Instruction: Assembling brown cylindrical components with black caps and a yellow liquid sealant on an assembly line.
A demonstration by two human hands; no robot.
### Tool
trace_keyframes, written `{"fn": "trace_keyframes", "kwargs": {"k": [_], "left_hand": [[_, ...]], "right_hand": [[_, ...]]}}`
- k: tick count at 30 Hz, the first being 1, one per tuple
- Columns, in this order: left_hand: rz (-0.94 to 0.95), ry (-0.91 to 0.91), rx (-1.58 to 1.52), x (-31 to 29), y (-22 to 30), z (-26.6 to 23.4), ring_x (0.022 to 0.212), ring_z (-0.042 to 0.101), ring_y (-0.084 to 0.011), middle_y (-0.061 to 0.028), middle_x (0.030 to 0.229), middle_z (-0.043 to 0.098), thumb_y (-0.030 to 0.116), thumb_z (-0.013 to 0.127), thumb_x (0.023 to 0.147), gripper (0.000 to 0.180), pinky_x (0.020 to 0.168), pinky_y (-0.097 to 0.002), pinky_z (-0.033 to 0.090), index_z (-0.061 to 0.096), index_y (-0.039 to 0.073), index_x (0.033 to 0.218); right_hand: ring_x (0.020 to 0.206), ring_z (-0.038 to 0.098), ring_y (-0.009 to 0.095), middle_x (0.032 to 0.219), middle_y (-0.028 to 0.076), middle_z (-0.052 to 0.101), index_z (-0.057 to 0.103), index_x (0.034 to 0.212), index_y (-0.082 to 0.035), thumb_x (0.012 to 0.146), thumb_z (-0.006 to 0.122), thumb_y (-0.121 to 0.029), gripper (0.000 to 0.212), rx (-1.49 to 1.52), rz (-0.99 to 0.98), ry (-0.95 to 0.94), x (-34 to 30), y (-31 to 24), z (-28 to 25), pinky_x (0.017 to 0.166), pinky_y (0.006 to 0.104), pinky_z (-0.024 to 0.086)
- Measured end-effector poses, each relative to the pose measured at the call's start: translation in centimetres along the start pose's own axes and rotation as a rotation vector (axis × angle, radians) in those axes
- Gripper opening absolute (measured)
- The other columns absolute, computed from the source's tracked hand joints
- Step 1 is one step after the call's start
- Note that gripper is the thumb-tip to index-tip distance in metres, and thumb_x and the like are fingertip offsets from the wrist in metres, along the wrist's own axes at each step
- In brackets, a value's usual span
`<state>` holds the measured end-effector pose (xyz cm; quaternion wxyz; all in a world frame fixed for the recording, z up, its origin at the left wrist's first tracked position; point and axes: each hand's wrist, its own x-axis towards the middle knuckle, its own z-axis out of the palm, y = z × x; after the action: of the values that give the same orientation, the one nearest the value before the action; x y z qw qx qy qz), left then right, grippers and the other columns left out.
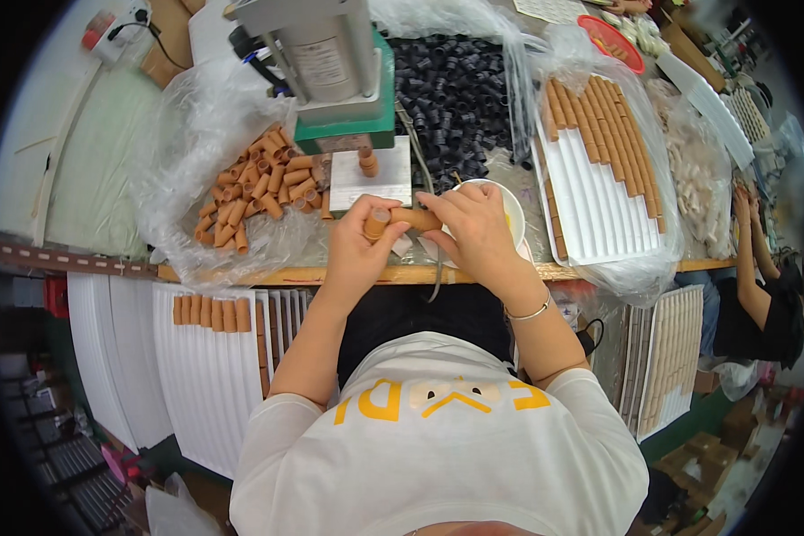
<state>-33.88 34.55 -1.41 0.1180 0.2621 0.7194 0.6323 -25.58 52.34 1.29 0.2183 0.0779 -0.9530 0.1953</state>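
Note:
At the bench's front edge my left hand (359, 246) grips a short brown tube (377, 223), whose open end faces up. My right hand (478, 228) pinches another brown tube (411, 218), lying sideways, its left end close to the first one. Whether the two tubes touch I cannot tell. Just beyond my hands a brown tubular piece (367, 163) stands upright on the metal plate (347, 181) of a green and grey press (344, 125). A white bowl (516, 214) sits behind my right hand, partly hidden by it.
Loose brown tubes (263, 183) lie on plastic sheeting at the left. Black plastic parts (451, 94) are heaped behind the press. On the right, a white ridged tray (585, 210) holds rows of brown tubes. Another tray (201, 384) is below the bench. A co-worker's arms (750, 259) show far right.

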Motion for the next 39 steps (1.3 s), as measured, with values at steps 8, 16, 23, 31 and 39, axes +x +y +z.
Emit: {"fn": "trace_keyframes", "kwargs": {"k": [8, 16, 23, 31, 39], "left_hand": [[0.184, 0.298, 0.423, 4.1, -2.8, -2.0, 0.094, 0.064, -0.0246, -0.0148, 0.101, 0.065, 0.010, 0.073, 0.081, 0.034, 0.082, -0.0357, 0.050, 0.058, -0.001, 0.110], [0.077, 0.371, 0.249, 5.3, -5.8, -6.3, 0.087, 0.065, -0.0221, -0.0166, 0.099, 0.066, 0.010, 0.070, 0.084, 0.030, 0.075, -0.0300, 0.051, 0.059, -0.001, 0.111], [-0.313, -0.258, -0.789, -0.6, -2.7, -7.3, 0.091, 0.066, -0.0203, -0.0137, 0.104, 0.064, 0.012, 0.058, 0.095, 0.037, 0.076, -0.0293, 0.055, 0.043, 0.005, 0.128], [-0.286, -0.417, -0.637, -2.2, -1.6, -3.5, 0.090, 0.065, -0.0167, -0.0078, 0.099, 0.056, 0.006, 0.067, 0.089, 0.035, 0.071, -0.0265, 0.054, 0.041, 0.007, 0.112], [0.158, -0.086, 0.241, -2.6, 0.1, -1.8, 0.093, 0.056, -0.0229, -0.0105, 0.096, 0.055, 0.000, 0.072, 0.076, 0.049, 0.084, -0.0324, 0.046, 0.048, 0.003, 0.119]], "right_hand": [[0.076, 0.065, 0.031, 0.078, 0.010, 0.067, 0.061, 0.093, -0.005, 0.076, 0.074, -0.016, 0.024, 0.345, 0.171, 0.122, 3.7, 1.7, 5.0, 0.068, 0.0408, 0.050], [0.098, 0.054, 0.026, 0.095, 0.004, 0.062, 0.062, 0.100, -0.009, 0.072, 0.078, -0.025, 0.036, 0.018, 0.287, -0.034, 8.3, 1.0, 8.9, 0.076, 0.0419, 0.036], [0.073, 0.054, 0.019, 0.087, 0.007, 0.058, 0.063, 0.112, -0.004, 0.077, 0.077, -0.025, 0.043, 0.220, 0.187, 0.067, 4.8, 0.6, 5.3, 0.066, 0.0297, 0.045], [0.074, 0.053, 0.005, 0.084, 0.000, 0.063, 0.063, 0.107, 0.001, 0.086, 0.069, -0.010, 0.024, 0.898, 0.320, -0.231, 0.5, -2.2, 2.3, 0.066, 0.0203, 0.043], [0.060, 0.059, 0.014, 0.072, 0.008, 0.066, 0.063, 0.098, 0.001, 0.082, 0.072, -0.008, 0.020, 0.646, 0.294, 0.002, 0.1, -3.3, 3.2, 0.058, 0.0255, 0.048]]}}
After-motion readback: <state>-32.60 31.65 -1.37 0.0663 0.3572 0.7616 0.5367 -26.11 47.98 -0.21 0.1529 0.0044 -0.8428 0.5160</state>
